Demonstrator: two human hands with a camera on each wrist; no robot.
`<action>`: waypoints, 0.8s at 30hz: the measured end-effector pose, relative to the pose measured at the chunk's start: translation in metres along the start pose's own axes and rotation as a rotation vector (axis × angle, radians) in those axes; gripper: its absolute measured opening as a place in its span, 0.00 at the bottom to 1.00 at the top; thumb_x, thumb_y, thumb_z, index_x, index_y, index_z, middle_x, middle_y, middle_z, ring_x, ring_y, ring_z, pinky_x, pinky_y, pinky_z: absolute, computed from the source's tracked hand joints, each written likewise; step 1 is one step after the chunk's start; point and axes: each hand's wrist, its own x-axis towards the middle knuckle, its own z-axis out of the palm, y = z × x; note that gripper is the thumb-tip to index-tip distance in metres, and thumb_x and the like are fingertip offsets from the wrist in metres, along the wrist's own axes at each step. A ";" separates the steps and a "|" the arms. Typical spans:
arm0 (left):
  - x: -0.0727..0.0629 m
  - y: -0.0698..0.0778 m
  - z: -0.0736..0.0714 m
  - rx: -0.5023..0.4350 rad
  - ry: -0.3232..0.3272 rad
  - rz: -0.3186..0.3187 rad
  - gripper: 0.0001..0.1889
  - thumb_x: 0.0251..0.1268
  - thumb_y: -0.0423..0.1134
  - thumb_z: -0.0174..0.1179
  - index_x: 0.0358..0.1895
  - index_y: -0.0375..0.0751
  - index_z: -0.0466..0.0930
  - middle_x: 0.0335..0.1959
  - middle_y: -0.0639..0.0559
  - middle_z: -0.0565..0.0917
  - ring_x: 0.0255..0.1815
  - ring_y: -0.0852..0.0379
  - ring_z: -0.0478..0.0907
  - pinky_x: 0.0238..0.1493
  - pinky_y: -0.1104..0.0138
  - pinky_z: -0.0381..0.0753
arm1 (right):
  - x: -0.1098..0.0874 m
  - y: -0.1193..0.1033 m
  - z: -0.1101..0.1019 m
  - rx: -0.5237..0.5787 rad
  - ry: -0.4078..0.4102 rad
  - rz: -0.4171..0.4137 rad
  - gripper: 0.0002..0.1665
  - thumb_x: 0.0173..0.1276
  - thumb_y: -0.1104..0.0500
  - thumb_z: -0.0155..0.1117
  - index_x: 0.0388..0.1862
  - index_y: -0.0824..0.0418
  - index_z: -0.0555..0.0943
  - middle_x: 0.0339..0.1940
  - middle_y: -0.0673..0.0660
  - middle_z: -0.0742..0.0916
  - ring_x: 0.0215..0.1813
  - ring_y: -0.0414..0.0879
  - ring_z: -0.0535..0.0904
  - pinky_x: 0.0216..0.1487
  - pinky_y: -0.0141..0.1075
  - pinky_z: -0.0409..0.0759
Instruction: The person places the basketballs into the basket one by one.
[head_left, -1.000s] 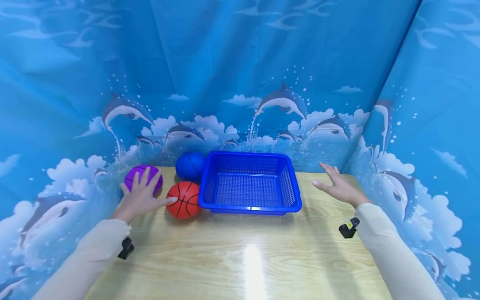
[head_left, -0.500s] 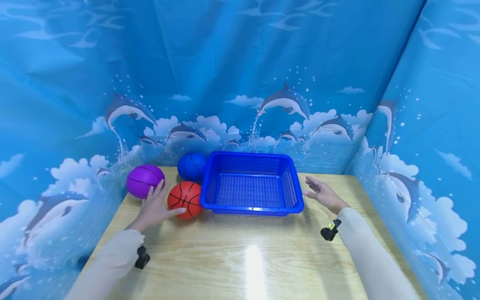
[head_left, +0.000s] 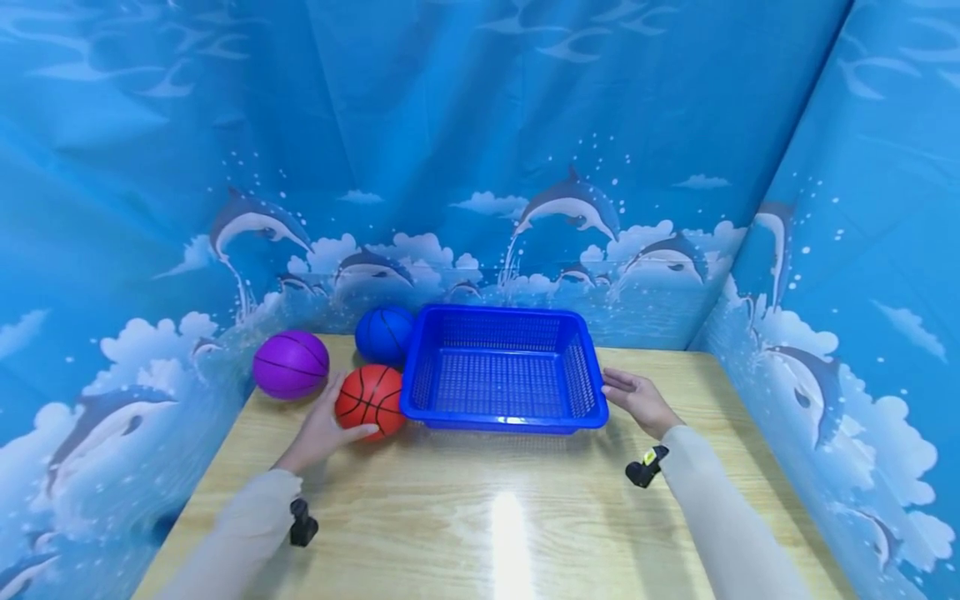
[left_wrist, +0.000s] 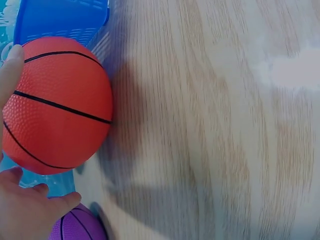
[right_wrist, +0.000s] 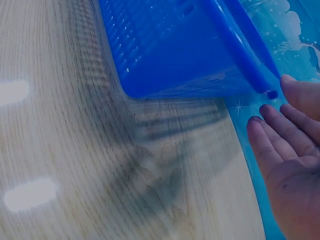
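Note:
An orange-red toy basketball (head_left: pixel 369 402) with black lines sits against the left side of the blue plastic basket (head_left: pixel 501 419). My left hand (head_left: pixel 318 431) is at the ball's left side, thumb in front of it and fingers spread along its far left. In the left wrist view the thumb (left_wrist: pixel 10 75) lies at the ball's edge, and the other fingers (left_wrist: pixel 35 205) extend below it, apart from the purple ball (left_wrist: pixel 80 225). My right hand (head_left: pixel 640 402) is beside the basket's right wall, fingers extended, thumb tip right at the rim; its palm shows in the right wrist view.
A blue ball (head_left: pixel 384 333) stands behind the orange-red one, close to the basket's back left corner. The wooden table (head_left: pixel 420 517) runs up to blue dolphin-printed curtains (head_left: pixel 480 167) at the back and sides. Bright glare marks the table's front middle.
My left hand has moved right, from over the purple ball to the orange-red basketball. My right hand has come left and slightly down to the basket's right rim. The balls and basket stay put.

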 end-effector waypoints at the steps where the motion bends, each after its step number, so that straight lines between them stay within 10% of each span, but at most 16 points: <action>1: 0.000 0.000 0.001 -0.009 0.005 -0.001 0.62 0.46 0.55 0.73 0.77 0.40 0.38 0.77 0.36 0.42 0.76 0.34 0.41 0.68 0.37 0.53 | 0.000 0.000 0.001 0.008 0.002 0.004 0.36 0.73 0.62 0.54 0.72 0.76 0.53 0.70 0.75 0.64 0.71 0.64 0.60 0.69 0.46 0.63; 24: 0.002 -0.001 0.014 -0.076 0.085 -0.020 0.58 0.48 0.51 0.74 0.77 0.42 0.44 0.76 0.34 0.48 0.73 0.32 0.50 0.64 0.39 0.63 | 0.003 -0.004 0.007 0.124 0.052 0.074 0.32 0.73 0.67 0.52 0.72 0.74 0.57 0.69 0.74 0.66 0.63 0.47 0.75 0.60 0.34 0.75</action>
